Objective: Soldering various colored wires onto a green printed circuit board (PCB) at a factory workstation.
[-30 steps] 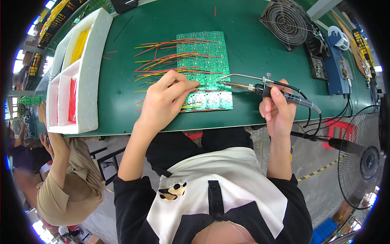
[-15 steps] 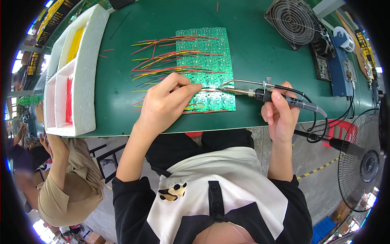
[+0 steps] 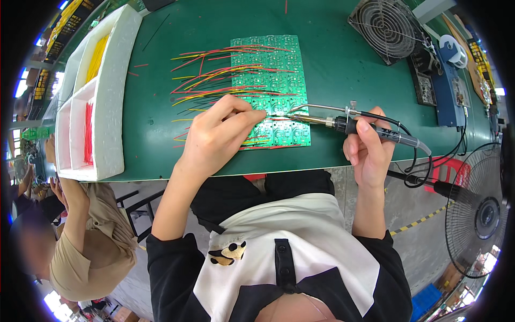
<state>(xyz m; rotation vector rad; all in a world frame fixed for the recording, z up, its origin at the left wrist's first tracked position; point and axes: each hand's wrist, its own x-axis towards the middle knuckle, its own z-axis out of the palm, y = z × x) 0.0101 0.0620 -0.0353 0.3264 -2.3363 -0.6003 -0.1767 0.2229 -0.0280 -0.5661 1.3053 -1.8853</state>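
A green circuit board panel (image 3: 292,86) lies on the green bench, with rows of red, yellow and black wires (image 3: 214,80) running off its left side. My left hand (image 3: 214,134) rests over the panel's lower left, thumb and forefinger pinched on a thin dark wire (image 3: 272,115) whose end lies on the board. In my right hand (image 3: 370,145) is a soldering iron (image 3: 348,125), gripped like a pen. Its tip and the thin metal tube (image 3: 316,106) clamped along it meet the panel close to the wire's end.
At the left stands a white foam box (image 3: 110,107) with yellow wires (image 3: 97,59) and red wires (image 3: 88,131) in compartments. A square fan (image 3: 383,29) and a blue unit (image 3: 449,88) sit at the back right. Another person (image 3: 94,241) works at left; a floor fan (image 3: 480,214) stands right.
The view shifts very slightly. My hands and the iron keep almost the same place at the panel. At the left, the other person's head has moved into view.
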